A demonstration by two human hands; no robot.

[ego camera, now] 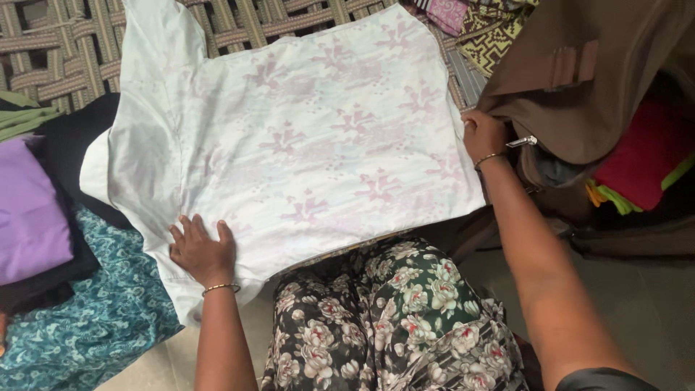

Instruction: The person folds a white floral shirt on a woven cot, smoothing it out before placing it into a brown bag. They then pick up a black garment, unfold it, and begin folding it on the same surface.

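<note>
1. While a pale floral garment [304, 137] is lying spread across the middle of the frame on a woven mat [65, 43], the left hand [203, 252] is pressing flat on its lower-left edge, fingers open, gripping nothing.
2. At centre right, the right hand [483, 135] is pinching the garment's right edge.
3. A brown bag [579, 80] is sitting just beside that hand, at upper right.
4. Folded purple cloth [29, 210] and teal patterned cloth [94, 311] are lying at the left.

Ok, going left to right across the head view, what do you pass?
Purple folded cloth → left hand → white floral garment → right hand → red cloth.
</note>
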